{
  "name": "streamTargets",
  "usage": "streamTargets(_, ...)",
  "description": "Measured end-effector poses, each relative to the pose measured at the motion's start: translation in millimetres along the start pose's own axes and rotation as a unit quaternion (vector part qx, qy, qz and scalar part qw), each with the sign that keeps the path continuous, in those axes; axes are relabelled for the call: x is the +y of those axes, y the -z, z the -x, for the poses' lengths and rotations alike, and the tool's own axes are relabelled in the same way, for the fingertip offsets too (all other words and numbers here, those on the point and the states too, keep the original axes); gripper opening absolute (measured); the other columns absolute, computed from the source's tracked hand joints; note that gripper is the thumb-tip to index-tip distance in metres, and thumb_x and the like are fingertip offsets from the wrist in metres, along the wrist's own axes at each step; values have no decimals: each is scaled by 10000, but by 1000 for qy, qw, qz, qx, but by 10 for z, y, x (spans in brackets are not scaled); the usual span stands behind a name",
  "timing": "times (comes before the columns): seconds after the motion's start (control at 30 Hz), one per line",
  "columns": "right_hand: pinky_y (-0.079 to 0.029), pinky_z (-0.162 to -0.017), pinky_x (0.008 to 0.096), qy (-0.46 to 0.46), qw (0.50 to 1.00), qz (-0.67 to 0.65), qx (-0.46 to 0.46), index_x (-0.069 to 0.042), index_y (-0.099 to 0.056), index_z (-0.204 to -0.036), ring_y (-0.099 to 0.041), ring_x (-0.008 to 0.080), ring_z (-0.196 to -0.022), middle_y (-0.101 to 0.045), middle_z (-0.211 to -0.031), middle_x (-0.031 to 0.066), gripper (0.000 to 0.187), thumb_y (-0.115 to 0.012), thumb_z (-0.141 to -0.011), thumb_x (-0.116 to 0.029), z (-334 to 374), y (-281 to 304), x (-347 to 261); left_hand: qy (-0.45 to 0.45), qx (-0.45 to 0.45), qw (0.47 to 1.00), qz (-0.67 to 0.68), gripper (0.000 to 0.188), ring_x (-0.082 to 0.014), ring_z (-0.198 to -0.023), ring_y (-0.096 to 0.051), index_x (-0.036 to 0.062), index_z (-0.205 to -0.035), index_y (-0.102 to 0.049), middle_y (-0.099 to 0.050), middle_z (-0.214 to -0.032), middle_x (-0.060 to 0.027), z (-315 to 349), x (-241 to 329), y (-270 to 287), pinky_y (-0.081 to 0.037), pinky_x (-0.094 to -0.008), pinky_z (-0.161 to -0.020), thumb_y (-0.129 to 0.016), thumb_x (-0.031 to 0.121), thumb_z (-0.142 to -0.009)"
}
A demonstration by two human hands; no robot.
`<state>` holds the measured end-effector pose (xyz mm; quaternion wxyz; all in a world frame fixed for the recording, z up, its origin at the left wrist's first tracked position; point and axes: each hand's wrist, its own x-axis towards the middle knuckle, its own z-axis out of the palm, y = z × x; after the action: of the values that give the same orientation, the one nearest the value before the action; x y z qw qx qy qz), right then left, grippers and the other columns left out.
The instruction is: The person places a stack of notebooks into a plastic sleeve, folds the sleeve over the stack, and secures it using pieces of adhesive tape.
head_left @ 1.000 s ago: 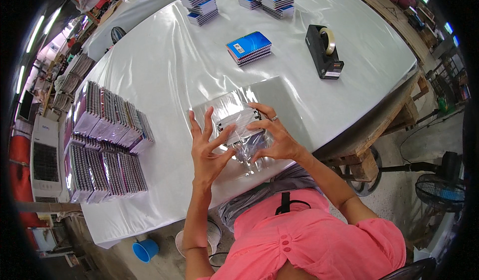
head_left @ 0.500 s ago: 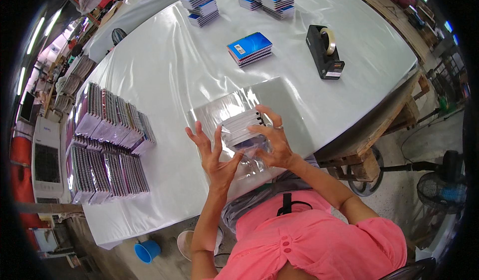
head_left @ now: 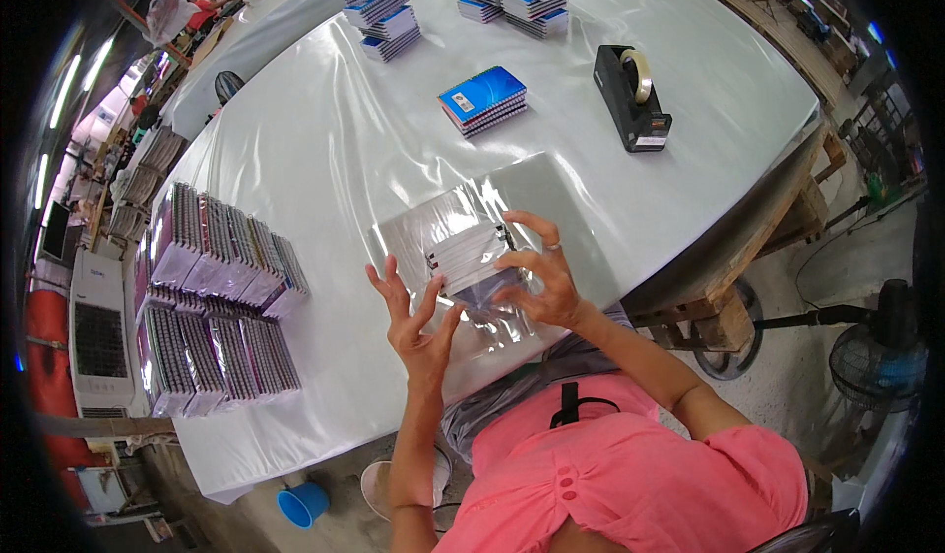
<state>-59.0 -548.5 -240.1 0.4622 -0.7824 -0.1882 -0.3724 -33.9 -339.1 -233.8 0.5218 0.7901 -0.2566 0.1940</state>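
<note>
A small bundle of spiral notebooks (head_left: 471, 260), page edges up and loosely covered in clear plastic film, is between my hands. Under it lies a pile of clear plastic sheets (head_left: 551, 184), shiny and flat on the table. My right hand (head_left: 546, 282) grips the bundle's right end, its fingers along the far corner and side and its thumb on the near side. Fingers spread and nothing in them, my left hand (head_left: 421, 331) hovers at the bundle's near left corner. Whether a left fingertip touches the film is hard to see.
Wrapped notebooks stand in rows (head_left: 217, 297) at the left. Beyond the sheets sit a short stack of blue notebooks (head_left: 484, 98) and a black tape dispenser (head_left: 632, 100). Taller notebook stacks (head_left: 379, 11) rise at the back. The table edge (head_left: 724, 208) runs along the right.
My left hand has drawn slightly away from the bundle, its thumb leaving the film. My right hand still holds the bundle's right end. The whole view has shifted slightly.
</note>
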Motion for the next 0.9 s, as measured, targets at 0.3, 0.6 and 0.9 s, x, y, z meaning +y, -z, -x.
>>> streamTargets(0.3,-314,-1083,447,-50,997,3,-60,-138,-604,-1097,-338,366,-1324,-368,-1417,167,513,-858,-662,-234,18,17,-40,-32,-81,996,-29,530,-386,-1468,-53,222,-1131,-720,-339,-1528,-119,-322,76,56,-228,-488,-1145,-847,123,-626)
streamTargets(0.6,-316,-1066,435,-42,998,-20,-29,-84,-684,-907,-388,358,-1312,-407,-1411,204,216,-797,-724,-109,-213,98,-114,22,-73,997,6,494,-354,-1474,-59,155,-1125,-717,-321,-1530,-152,-267,90,26,-184,-497,-1150,-801,49,-650)
streamTargets(0.9,-233,-1101,472,-106,986,-121,-53,-129,-669,-1036,-322,341,-1347,-390,-1437,143,390,-752,-778,-409,-248,193,-12,79,-86,984,134,580,-340,-1428,-264,141,-1187,-683,-322,-1519,-180,-224,-11,63,-281,-441,-1130,-824,61,-630)
